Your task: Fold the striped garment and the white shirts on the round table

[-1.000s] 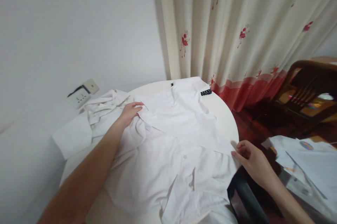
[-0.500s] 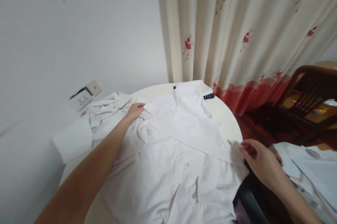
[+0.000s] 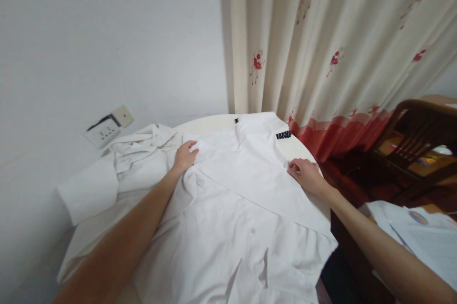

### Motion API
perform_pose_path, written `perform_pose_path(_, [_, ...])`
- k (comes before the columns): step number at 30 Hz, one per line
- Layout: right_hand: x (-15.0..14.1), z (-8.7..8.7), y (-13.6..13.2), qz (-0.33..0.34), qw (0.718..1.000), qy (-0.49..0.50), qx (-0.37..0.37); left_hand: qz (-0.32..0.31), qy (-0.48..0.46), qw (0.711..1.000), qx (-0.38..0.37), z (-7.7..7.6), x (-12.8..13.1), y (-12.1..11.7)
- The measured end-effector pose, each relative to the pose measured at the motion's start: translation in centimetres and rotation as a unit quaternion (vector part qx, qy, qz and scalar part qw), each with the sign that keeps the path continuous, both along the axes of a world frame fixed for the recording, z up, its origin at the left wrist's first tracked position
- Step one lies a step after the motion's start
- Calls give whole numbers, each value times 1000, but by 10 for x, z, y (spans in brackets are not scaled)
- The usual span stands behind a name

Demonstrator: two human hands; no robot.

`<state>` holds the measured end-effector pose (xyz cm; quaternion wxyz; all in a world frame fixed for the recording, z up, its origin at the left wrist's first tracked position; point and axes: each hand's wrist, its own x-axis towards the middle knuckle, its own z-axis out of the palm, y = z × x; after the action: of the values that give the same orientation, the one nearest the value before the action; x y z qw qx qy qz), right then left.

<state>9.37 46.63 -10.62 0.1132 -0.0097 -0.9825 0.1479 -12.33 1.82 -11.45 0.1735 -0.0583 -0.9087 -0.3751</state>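
Note:
A white button-up shirt (image 3: 228, 242) lies spread over the round white table (image 3: 203, 125), with a small button near its middle. One white section of it (image 3: 246, 170) lies folded across the rest, its lower edge running diagonally. My left hand (image 3: 185, 156) is closed on the cloth at the left end of this section, thumb and fingers close together. On the right side my right hand (image 3: 305, 174) pinches the cloth edge. Black patterned strips (image 3: 283, 135) show beside the shirt's far end. More white garments (image 3: 143, 161) lie bunched to the left of my left hand.
Behind the table are a pale wall with a socket (image 3: 103, 132) and a flowered curtain (image 3: 282, 46). A wooden chair (image 3: 410, 137) stands at the right. Papers and a white item (image 3: 424, 232) lie at the lower right.
My right hand has moved up and left, from beside the table's right edge onto the shirt's right edge. My left hand stays at about the same spot on the cloth.

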Motion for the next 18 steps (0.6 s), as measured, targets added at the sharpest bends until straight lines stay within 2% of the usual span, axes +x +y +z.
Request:
perform_pose_path(2, [4,-1,1,-21,998,38,42,16,20,1000,1,0,-1,-1])
perform_pose_path(4, [12,0,1,-38,996,76,39,25,30,999,-13,1,0,-1])
perform_pose_path(7, [35,4,-4,-26,992,120,-30,29,46,995,-88,11,7,4])
perform_pose_path(10, [73,5,-13,-55,989,93,-98,4,98,981,-170,33,21,31])
perform_pose_path(12, [102,4,-20,-97,988,43,-114,-81,112,971,-195,51,36,67])
perform_pose_path(14, [127,3,-27,-130,985,8,-115,-218,94,952,-192,66,55,118])
perform_pose_path(16, [147,2,-32,-156,980,-1,-124,-316,72,930,-176,75,76,175])
perform_pose_path(18, [161,2,-35,-167,975,-9,-147,-384,45,902,-191,77,95,232])
